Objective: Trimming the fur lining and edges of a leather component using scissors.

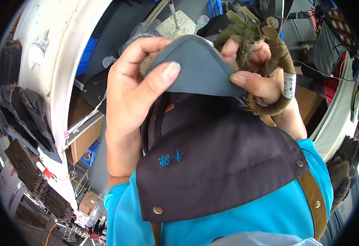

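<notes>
A grey-blue ribbed fabric piece [196, 67] with a rounded top and light brown fur showing at its edges is held up before my chest. My left hand [136, 80] grips its left side, thumb in front and fingers behind. At its lower right corner, the thumb of my right hand [265, 78] presses on the cloth. Scissors [272, 21] also hang in my right hand, their handle loops wrapped in olive cloth strips and their blades pointing up, away from me. Fur and fingers behind the piece are partly hidden.
White curved table edges [70, 61] run along the left, with more white edge [337, 106] at the right. Dark cut fabric pieces [23, 110] lie stacked at far left. A cardboard box [88, 203] and a blue crate [90, 153] stand lower down. My dark apron [220, 164] hangs below my hands.
</notes>
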`<state>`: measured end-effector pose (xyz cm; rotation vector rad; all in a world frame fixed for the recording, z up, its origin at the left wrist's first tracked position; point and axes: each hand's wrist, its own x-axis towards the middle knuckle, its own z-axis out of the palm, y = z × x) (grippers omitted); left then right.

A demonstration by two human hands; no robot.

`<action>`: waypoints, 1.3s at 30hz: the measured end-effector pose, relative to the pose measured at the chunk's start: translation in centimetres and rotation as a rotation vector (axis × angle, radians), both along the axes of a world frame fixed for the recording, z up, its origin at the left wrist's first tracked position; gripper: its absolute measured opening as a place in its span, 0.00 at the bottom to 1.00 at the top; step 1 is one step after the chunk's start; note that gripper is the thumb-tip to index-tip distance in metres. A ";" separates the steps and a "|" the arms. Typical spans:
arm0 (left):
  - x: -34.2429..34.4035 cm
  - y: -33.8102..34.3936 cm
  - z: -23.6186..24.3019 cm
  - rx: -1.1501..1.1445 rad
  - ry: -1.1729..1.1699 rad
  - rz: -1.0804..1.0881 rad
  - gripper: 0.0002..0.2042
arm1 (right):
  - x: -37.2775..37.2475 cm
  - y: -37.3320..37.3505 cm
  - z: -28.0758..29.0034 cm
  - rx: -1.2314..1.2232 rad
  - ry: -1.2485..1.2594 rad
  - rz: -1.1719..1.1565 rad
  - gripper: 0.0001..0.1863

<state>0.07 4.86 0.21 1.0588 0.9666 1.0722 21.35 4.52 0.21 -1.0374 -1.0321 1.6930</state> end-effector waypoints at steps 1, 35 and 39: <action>0.0 0.1 0.0 0.065 0.056 0.034 0.20 | 0.1 0.2 -0.2 0.006 0.001 0.000 0.23; -4.7 -0.3 0.8 -0.106 -0.544 0.116 0.14 | 4.4 0.4 3.0 -0.031 0.062 -0.121 0.35; -4.6 -0.2 0.4 -0.146 -0.602 0.066 0.15 | 4.7 0.3 2.6 0.016 0.010 -0.142 0.35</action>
